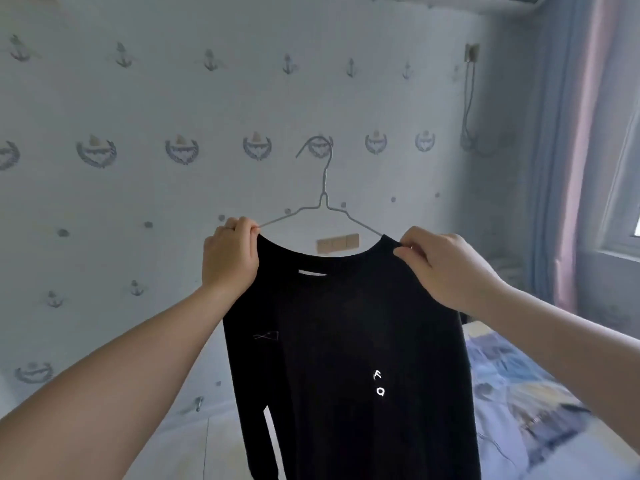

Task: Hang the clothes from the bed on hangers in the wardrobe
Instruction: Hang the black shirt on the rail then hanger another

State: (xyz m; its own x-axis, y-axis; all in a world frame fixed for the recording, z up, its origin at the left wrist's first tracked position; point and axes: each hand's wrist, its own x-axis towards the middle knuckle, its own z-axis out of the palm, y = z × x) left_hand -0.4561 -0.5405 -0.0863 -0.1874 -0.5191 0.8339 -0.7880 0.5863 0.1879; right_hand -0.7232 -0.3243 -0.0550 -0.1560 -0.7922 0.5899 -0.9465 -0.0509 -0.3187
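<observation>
We pinch the top (pixel 346 341) at both shoulders, left hand (pixel 230 259) and right hand (pixel 446 268); soft, light, likely slipping off the thin hanger (pixel 323 202).

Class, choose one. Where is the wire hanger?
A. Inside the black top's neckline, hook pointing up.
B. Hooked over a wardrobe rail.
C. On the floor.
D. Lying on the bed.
A: both arms of the wire hanger run into the collar of the black top, its hook free in the air, while the left hand and right hand pinch the shoulders.
</observation>
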